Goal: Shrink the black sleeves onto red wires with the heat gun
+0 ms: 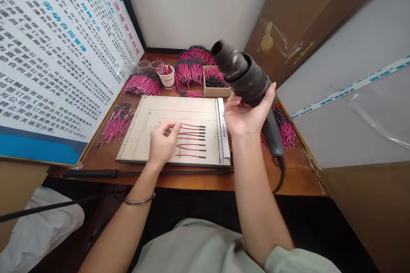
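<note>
My right hand (246, 115) is wrapped round a black heat gun (253, 79), raised above the right side of the board. Its nozzle points up and to the left, and its handle hangs down to the right with a cord. On the paper cutter board (137, 136) lies a row of several red wires (192, 139) with black sleeved ends facing right. My left hand (164, 140) is closed in a pinch at the left end of the uppermost wire. The fingers cover the left ends of some wires.
Bundles of red wires (188, 72) pile up at the back. A paper cup (167, 77) of wires and a cardboard box (218, 91) stand before them. More wires (117, 123) lie at left. A black rod-like bar (92, 173) runs along the front edge. Cardboard and panels wall the sides.
</note>
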Tool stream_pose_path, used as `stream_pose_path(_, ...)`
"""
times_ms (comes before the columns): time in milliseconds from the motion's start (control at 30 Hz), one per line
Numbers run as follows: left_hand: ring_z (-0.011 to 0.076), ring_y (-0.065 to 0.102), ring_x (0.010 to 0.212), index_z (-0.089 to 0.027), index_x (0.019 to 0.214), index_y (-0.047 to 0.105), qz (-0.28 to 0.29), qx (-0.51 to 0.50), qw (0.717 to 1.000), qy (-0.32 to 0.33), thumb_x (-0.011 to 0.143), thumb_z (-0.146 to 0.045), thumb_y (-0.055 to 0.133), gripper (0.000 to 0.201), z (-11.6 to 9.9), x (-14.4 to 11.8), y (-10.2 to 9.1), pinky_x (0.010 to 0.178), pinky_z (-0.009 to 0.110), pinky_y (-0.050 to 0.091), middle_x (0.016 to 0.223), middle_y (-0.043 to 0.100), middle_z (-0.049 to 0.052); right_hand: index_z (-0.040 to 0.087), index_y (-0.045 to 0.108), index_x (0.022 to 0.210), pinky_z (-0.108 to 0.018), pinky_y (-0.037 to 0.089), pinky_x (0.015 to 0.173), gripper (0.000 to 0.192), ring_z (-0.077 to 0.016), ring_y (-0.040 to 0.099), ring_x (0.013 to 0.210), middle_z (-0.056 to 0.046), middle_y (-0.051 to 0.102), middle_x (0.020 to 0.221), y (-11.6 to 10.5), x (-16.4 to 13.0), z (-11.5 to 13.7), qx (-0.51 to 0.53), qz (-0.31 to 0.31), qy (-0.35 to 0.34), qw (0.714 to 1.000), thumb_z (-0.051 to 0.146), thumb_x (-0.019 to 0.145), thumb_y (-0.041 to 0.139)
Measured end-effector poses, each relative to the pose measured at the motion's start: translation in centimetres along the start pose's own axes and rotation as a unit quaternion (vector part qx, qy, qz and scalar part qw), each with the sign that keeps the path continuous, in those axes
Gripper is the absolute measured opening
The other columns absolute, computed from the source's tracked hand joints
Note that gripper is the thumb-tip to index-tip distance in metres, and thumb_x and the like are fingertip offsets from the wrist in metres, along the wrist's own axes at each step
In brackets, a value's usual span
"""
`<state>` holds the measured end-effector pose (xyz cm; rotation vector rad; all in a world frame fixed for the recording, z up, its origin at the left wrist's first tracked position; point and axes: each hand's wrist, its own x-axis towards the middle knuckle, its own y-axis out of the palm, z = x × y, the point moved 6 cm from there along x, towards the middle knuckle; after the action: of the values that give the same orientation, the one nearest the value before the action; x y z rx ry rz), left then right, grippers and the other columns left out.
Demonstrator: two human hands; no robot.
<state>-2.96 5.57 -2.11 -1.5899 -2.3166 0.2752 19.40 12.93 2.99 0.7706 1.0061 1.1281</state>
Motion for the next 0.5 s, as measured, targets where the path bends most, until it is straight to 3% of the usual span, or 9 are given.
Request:
stream_pose_path(67,0.0177,0.056,0.07,-0.019,0.078,0.072,0.005,-0.01,1.0,-0.002,0.081,-0.054,0.064,0.036,-0.2,0.1,-0.1,0.072,0.032,0.046,0.075,0.068,0.004,0.026,0.06,0.086,-0.014,0.036,0.036,0.046,-0.0052,0.045,0.045,0.006,0.051,0.065,0.8,-1.6,0.9,-0.108,0.018,-0.1,0.989,0.071,0.092,0.051)
stream_pose_path(133,0.0177,0.056,0.07,-0.019,0.076,0.07,0.019,-0.023,1.0,-0.001,0.081,-0.054,0.063,0.036,-0.4,0.2,-0.2,0.071,0.031,0.047,0.075,0.068,0.004,0.026,0.062,0.081,-0.017,0.033,0.036,0.047,-0.0068,0.044,0.047,0.004,0.053,0.067,1.6,-3.2,2.3,-0.221,0.048,-0.196,0.954,0.07,0.09,0.052)
stream_pose_path(200,0.0178,0.057,0.07,-0.02,0.074,0.067,0.04,-0.036,0.999,0.0,0.08,-0.054,0.063,0.035,-0.6,0.3,-0.3,0.07,0.031,0.048,0.073,0.067,0.003,0.025,0.065,0.082,-0.02,0.034,0.036,0.046,-0.009,0.046,0.051,0.002,0.058,0.071,1.7,-4.4,3.8,-0.295,0.037,-0.268,0.916,0.07,0.086,0.059)
stream_pose_path(267,0.0178,0.058,0.07,-0.02,0.07,0.064,0.062,-0.047,0.997,0.001,0.078,-0.054,0.064,0.034,-0.8,0.3,-0.5,0.069,0.03,0.049,0.069,0.064,0.002,0.024,0.067,0.083,-0.023,0.043,0.039,0.043,-0.012,0.054,0.057,0.001,0.061,0.073,1.3,-5.3,5.3,-0.333,0.013,-0.309,0.891,0.067,0.081,0.068)
stream_pose_path(367,0.0168,0.055,0.066,-0.021,0.065,0.061,0.082,-0.055,0.995,0.001,0.077,-0.053,0.064,0.035,-0.9,0.2,-0.8,0.066,0.029,0.048,0.064,0.058,0.0,0.026,0.068,0.087,-0.035,0.066,0.073,0.038,-0.0206,0.071,0.092,0.0,0.066,0.089,0.6,-6.4,7.2,-0.341,0.011,-0.352,0.871,0.057,0.07,0.082)
stream_pose_path(433,0.0156,0.051,0.063,-0.021,0.064,0.06,0.086,-0.058,0.995,0.001,0.077,-0.054,0.064,0.035,-1.0,0.0,-0.9,0.064,0.028,0.046,0.06,0.053,-0.001,0.029,0.068,0.092,-0.047,0.063,0.1,0.039,-0.0262,0.068,0.119,0.0,0.069,0.106,0.3,-6.8,8.2,-0.352,0.021,-0.369,0.86,0.051,0.066,0.086)
stream_pose_path(500,0.0141,0.045,0.058,-0.021,0.062,0.058,0.088,-0.058,0.994,0.001,0.078,-0.054,0.063,0.036,-1.1,-0.1,-0.8,0.061,0.028,0.044,0.057,0.047,-0.003,0.032,0.069,0.101,-0.054,0.055,0.114,0.04,-0.0303,0.059,0.138,0.002,0.068,0.122,0.1,-6.8,8.4,-0.391,0.054,-0.349,0.85,0.053,0.07,0.083)
